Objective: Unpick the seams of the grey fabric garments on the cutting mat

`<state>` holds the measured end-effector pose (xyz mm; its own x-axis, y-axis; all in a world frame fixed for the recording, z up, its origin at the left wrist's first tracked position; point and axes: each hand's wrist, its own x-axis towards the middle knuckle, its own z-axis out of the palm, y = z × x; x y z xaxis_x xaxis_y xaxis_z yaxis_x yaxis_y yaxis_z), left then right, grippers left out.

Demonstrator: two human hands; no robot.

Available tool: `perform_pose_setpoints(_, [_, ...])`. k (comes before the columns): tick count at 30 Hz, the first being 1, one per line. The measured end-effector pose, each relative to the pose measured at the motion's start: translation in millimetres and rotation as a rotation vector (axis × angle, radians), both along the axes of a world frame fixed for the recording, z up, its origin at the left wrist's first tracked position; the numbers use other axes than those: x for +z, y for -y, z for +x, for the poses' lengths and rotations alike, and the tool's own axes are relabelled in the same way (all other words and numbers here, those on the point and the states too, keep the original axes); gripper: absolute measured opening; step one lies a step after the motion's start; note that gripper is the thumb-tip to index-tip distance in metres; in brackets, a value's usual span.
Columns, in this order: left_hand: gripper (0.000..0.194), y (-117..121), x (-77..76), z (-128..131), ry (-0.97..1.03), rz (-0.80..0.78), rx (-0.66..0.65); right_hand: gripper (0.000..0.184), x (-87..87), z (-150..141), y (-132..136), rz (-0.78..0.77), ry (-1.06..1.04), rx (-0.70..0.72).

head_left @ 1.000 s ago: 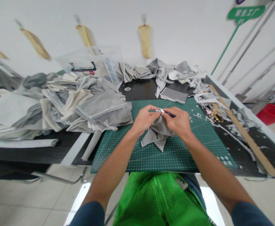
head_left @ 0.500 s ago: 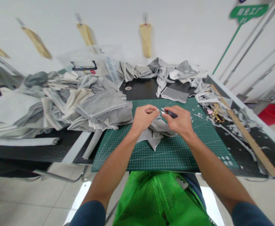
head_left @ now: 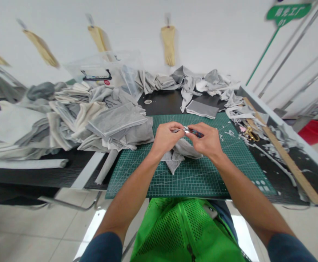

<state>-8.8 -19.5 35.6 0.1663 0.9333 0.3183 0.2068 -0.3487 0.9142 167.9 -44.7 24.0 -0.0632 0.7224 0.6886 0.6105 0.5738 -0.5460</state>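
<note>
Over the green cutting mat [head_left: 153, 182], my left hand [head_left: 166, 137] pinches the edge of a grey cloth [head_left: 186, 147]. The rest of that cloth hangs crumpled below my fingers, down to the mat. My right hand [head_left: 207, 139] is closed around small thread snips [head_left: 186, 130] with bright metal blades and a dark handle. Their blades point left and lie against the cloth edge at my left fingertips. My fingers hide part of the handle and the pinched edge.
Piled grey cloths [head_left: 117, 120] lie left of the mat, before a clear plastic box [head_left: 93, 71]. Rightward are fabric scraps, gold-handled scissors [head_left: 251, 135] and a wooden ruler [head_left: 286, 156]. A folded cloth [head_left: 201, 109] and a tape roll [head_left: 148, 102] lie behind.
The snips' blades have moved left, closer against my left fingertips. The pinched cloth has shifted, and its hanging corner sits slightly further left.
</note>
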Motion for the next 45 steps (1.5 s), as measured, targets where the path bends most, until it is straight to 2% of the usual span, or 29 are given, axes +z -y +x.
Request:
perform_pose_setpoints(19, [0.013, 1, 0.0, 0, 0.022, -0.013, -0.013, 0.013, -1.9, 0, -2, 0.036, -0.004, 0.015])
perform_pose_setpoints(23, [0.013, -1, 0.1, 1, 0.024, -0.029, -0.002, 0.012, -3.5, 1, -4, -0.039, -0.116, -0.01])
perform_pose_setpoints(26, [0.016, -6, -3.5, 2, 0.069, -0.062, -0.013, 0.019, -7.6, 5, -12, -0.118, -0.334, -0.067])
perform_pose_setpoints(28, [0.017, -10, -7.3, 3, 0.116, -0.09, -0.031, 0.025, -9.2, 8, -17, -0.187, -0.469, -0.049])
perform_pose_setpoints(31, [0.018, -16, -12.5, 2, 0.152, -0.116, -0.046, 0.036, -7.2, 9, -18, -0.299, -0.559, 0.076])
perform_pose_setpoints(34, [0.021, -18, -14.8, 2, 0.157, -0.127, -0.065, 0.045, -2.6, 6, -14, -0.398, -0.539, 0.227])
perform_pose_setpoints(37, [0.022, -16, -14.4, 2, 0.168, -0.139, -0.129, 0.041, -1.8, 3, -11, -0.459, -0.499, 0.32])
perform_pose_setpoints(40, [0.023, -13, -13.1, 3, 0.185, -0.167, -0.166, 0.032, -5.0, 3, -12, -0.484, -0.517, 0.29])
perform_pose_setpoints(45, [0.021, -13, -11.2, 3, 0.17, -0.177, -0.095, 0.027, -7.3, 12, -22, -0.475, -0.63, 0.18])
